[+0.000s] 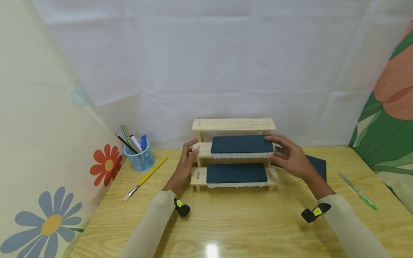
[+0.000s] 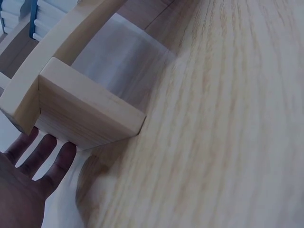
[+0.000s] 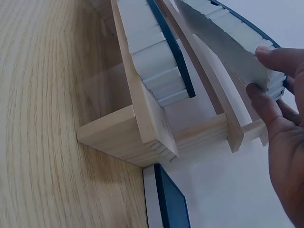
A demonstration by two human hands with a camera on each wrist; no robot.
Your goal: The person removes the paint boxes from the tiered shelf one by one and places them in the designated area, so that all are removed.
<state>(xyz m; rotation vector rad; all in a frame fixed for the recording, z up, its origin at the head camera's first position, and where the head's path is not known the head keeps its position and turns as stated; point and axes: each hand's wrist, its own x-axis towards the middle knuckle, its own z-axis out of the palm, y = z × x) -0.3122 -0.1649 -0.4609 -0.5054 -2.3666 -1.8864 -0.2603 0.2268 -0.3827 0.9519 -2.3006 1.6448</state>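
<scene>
A three-step wooden rack [image 1: 233, 124] stands on the table. My left hand [image 1: 186, 160] holds its left end, thumb over the middle step; in the left wrist view, fingertips touch its side panel [image 2: 90, 124]. With thumb and fingers, my right hand [image 1: 288, 157] pinches the right end of a flat white box with a dark blue lid [image 1: 242, 144] at the middle step. The right wrist view shows this box's pale underside [image 3: 223, 45] tilted up off the step. A matching box [image 1: 237, 173] lies on the lowest step.
Another dark blue-lidded box [image 1: 317, 166] lies on the table behind my right wrist. A blue cup [image 1: 143, 161] of pens and brushes stands at left, beside a yellow paintbrush [image 1: 150, 173]. At right lies a green pen [image 1: 358, 191]. White cloth [image 1: 226, 64] hangs behind.
</scene>
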